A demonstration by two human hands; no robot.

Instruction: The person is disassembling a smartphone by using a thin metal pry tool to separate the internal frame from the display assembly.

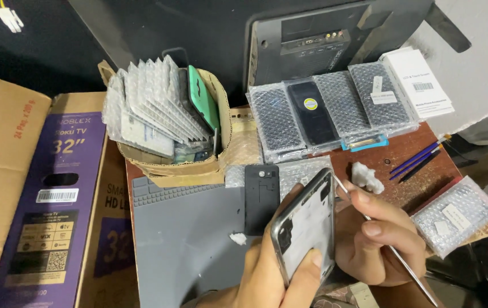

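We hold a phone frame (307,225) tilted in our left hand (272,274), fingers wrapped round its lower edge, thumb pressed on the inner face. Our right hand (378,236) pinches a thin metal tool (395,254) between thumb and fingers, its tip at the frame's upper right edge. Both sit above the grey mat (184,239) on the tabletop (404,188). A black back cover (261,198) lies on the mat just left of the frame. Bubble-wrapped parts (329,111) lie behind.

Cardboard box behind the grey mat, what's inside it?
The box holds a packed row of bubble-wrapped flat parts standing on edge, with a green piece at the right end. Whatever lies beneath them, at the bottom of the box, is covered.
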